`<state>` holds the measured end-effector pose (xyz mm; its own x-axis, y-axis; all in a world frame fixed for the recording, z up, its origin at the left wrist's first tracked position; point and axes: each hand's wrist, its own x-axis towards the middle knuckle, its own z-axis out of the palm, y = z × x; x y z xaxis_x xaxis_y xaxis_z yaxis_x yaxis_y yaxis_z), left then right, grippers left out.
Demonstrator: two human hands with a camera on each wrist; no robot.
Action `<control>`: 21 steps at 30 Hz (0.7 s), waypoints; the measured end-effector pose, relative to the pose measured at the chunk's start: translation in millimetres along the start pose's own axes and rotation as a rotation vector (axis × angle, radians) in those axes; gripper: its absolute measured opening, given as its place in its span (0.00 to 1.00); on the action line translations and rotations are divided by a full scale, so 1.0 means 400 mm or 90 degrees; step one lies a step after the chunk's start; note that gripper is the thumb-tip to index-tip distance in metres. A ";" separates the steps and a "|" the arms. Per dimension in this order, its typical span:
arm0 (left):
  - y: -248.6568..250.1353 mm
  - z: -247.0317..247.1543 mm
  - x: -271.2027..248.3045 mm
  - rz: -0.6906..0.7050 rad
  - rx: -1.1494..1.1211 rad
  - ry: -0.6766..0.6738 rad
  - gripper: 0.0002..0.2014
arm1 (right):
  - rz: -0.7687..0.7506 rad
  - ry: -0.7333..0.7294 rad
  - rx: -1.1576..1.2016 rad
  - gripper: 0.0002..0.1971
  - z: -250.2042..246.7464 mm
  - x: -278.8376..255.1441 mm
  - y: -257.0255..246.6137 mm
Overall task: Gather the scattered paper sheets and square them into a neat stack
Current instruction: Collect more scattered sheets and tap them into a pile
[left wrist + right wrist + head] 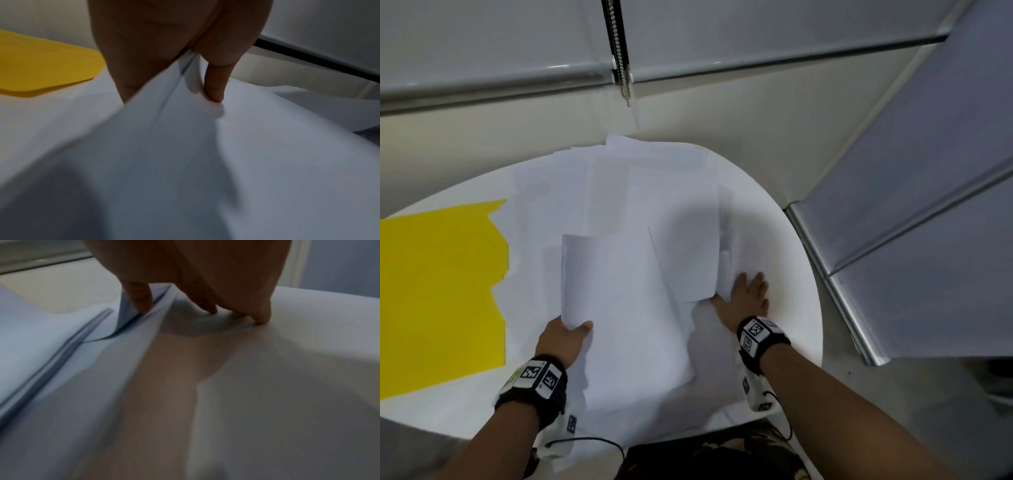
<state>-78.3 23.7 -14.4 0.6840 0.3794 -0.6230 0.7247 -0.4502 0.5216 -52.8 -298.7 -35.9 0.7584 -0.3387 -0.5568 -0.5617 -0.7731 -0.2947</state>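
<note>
Several white paper sheets [616,181] lie overlapping across a round white table [803,308]. My left hand [571,330] pinches the near-left corner of a few lifted sheets [619,291], thumb on top. In the left wrist view that left hand [185,61] holds the bundled sheets [185,129], whose edges are uneven. My right hand [748,291] lies flat on the table at the pile's right side, fingers straight against the sheet edges. The right wrist view shows its fingertips [263,318] pressing down, one finger tucked among curled sheet edges [127,321].
A yellow sheet [441,291] covers the table's left part, partly under the white ones. Behind the table runs a sill with grey blinds and a bead chain [621,58]. A slanted grey panel with metal rails [911,212] stands close on the right.
</note>
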 end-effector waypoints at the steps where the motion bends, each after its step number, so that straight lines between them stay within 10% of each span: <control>1: 0.000 0.001 0.001 -0.004 0.000 -0.001 0.24 | -0.043 0.002 0.014 0.43 0.002 -0.004 -0.015; 5: 0.002 -0.001 0.004 -0.011 -0.001 -0.008 0.23 | 0.015 0.108 0.106 0.39 -0.016 -0.014 -0.034; 14: -0.003 0.001 0.002 -0.010 -0.028 -0.013 0.23 | 0.253 0.031 0.068 0.73 -0.031 -0.025 0.069; 21: 0.008 0.019 -0.001 -0.007 0.005 -0.017 0.22 | 0.232 -0.007 0.042 0.75 -0.018 -0.050 0.079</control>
<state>-76.9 16.0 -16.7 0.6738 0.3619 -0.6442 0.7312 -0.4521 0.5108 -83.3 -320.1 -28.6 0.5012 -0.5800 -0.6422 -0.8149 -0.5660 -0.1248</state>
